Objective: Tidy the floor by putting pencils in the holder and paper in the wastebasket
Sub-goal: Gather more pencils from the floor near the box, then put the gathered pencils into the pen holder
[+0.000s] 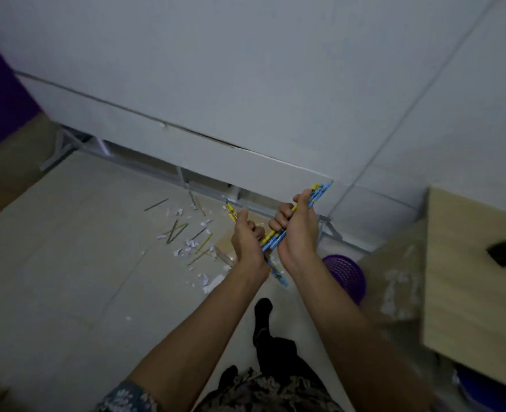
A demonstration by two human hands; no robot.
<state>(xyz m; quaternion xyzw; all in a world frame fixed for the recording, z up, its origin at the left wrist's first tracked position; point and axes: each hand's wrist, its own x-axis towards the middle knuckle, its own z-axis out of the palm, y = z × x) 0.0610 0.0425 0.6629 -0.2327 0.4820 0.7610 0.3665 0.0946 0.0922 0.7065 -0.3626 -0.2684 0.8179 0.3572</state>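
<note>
Starting nearest: a foot in a dark sock (263, 310) is standing on the pale floor (67, 263), and two bare forearms are reaching out above it. The left hand (247, 242) is curling its fingers round the left-hand pencil bundle (279, 277). The right hand (297, 233) is gripping the right-hand pencil bundle (320, 191). The two bundles are crossing between the palms.

Here's the worry: both hands are full, and the crossed sticks are levering against each other. I reckon one loosened finger could send pencils sliding out and scattering back onto the floor. Bending for more with these loads would be asking for a spill too.

Just beyond the right wrist, the purple mesh wastebasket (347, 272) is sitting on the floor beside the wooden surface (468, 278). A dropped pencil could easily be landing in it, the wrong home. The pencil holder isn't showing anywhere I can identify.

Further out, toward the floor's far edge under the white cabinet (246, 84), the loose pencils (173, 231) are lying among the paper scraps (191, 243).

Counting now: two hands, two bundles of several pencils each, too tightly packed to number. One wastebasket. Roughly eight or nine loose pencils. More than a dozen scraps, many too small to tally.
</note>
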